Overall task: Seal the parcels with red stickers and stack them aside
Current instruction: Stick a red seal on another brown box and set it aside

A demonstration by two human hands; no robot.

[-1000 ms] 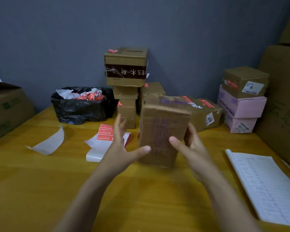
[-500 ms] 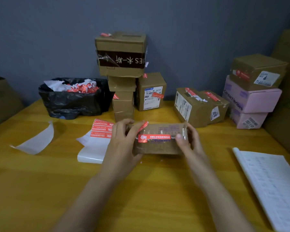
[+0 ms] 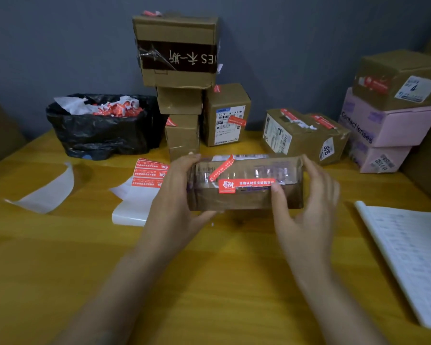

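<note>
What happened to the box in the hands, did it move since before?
Yes. The parcel stood on end, partly hiding the labelled box by the wall; now it lies on its long side, lower, in front of the stack of boxes.

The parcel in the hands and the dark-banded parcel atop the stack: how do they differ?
The held parcel lies long and low between the left hand and right hand; the dark-banded parcel sits on two smaller boxes. The held parcel bears a long red sticker along its front; the dark-banded parcel shows only a red scrap at its top corner. Both are brown cardboard.
</note>
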